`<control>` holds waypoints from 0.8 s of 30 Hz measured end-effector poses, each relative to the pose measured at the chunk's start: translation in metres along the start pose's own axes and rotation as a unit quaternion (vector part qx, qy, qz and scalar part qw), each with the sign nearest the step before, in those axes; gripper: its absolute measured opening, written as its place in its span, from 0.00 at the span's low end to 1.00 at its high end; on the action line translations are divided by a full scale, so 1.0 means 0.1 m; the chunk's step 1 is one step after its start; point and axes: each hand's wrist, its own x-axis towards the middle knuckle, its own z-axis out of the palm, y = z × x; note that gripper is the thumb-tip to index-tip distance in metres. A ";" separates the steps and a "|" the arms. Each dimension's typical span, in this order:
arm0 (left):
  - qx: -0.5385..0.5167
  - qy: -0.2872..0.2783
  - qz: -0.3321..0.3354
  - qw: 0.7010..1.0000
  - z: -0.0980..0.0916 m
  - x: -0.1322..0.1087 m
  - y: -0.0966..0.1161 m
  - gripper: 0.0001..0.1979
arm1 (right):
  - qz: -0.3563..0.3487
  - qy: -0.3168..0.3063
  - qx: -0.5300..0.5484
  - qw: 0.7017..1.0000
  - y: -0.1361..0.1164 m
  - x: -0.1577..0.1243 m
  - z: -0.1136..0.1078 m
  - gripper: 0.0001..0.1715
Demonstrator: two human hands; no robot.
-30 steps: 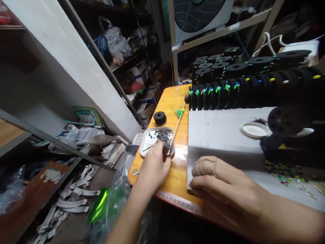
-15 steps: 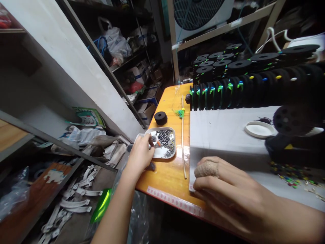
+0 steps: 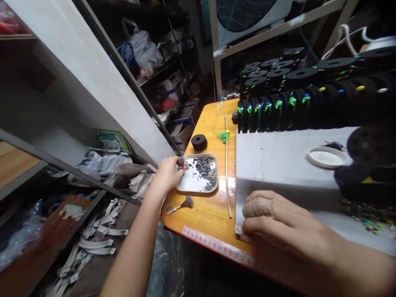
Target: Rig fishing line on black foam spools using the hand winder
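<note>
My left hand (image 3: 169, 175) is at the left rim of a white tray (image 3: 188, 190), fingers pinched around something small, dark grey and orange, that I cannot make out. The tray holds black cylindrical pieces (image 3: 203, 165) and finer grey bits (image 3: 209, 181). A small brush-like grey tool (image 3: 186, 202) lies on the table just below the tray. My right hand (image 3: 284, 225) rests at the front edge of the white sheet (image 3: 262, 165). Its fingers are curled, one wrapped in tan tape, with their tips hidden.
Behind the tray stands a black foam spool (image 3: 199, 142). A thin pale rod (image 3: 228, 177) with green strands lies on the orange table (image 3: 207, 119). At the right are a row of black spools (image 3: 275, 111), a white lid (image 3: 327, 157) and coloured beads (image 3: 368, 218).
My left hand has drawn back leftward from the tray's middle to its left rim, with the orange bit moving along. The brush-like tool is now uncovered. The right hand stays curled; the view has shifted slightly.
</note>
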 end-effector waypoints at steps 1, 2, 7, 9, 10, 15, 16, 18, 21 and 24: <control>0.008 0.004 0.007 1.000 0.01 -0.01 0.02 0.05 | -0.003 -0.001 -0.002 1.000 0.01 0.00 0.01 0.07; 0.016 0.011 0.012 1.000 0.00 -0.03 0.05 0.04 | -0.003 0.003 -0.003 1.000 0.01 0.00 0.02 0.07; 0.075 0.011 0.024 0.997 0.02 -0.19 0.20 0.07 | 0.008 0.053 0.005 0.999 0.04 -0.03 0.14 0.06; 0.095 0.001 0.030 0.995 0.09 -0.21 0.24 0.07 | 0.006 0.061 0.004 0.998 0.04 -0.04 0.15 0.06; 0.102 -0.001 0.032 0.994 0.14 -0.22 0.25 0.07 | 0.005 0.060 0.002 0.998 0.03 -0.04 0.14 0.06; 0.092 0.010 0.032 0.995 0.27 -0.22 0.26 0.08 | 0.023 0.014 -0.012 1.000 -0.03 0.01 -0.01 0.09; 0.080 0.018 0.031 0.996 0.27 -0.23 0.26 0.07 | 0.030 0.006 -0.012 0.999 -0.04 0.02 -0.03 0.09; 0.047 0.041 0.026 0.998 0.23 -0.27 0.27 0.06 | 0.042 0.003 -0.004 0.999 -0.06 0.04 -0.05 0.11; -0.027 0.092 0.015 0.995 0.14 -0.43 0.32 0.05 | 0.048 0.017 0.024 0.998 -0.07 0.06 -0.02 0.10; -0.118 0.134 0.022 0.984 0.10 -0.72 0.50 0.03 | 0.059 0.029 0.041 0.997 -0.09 0.08 -0.01 0.07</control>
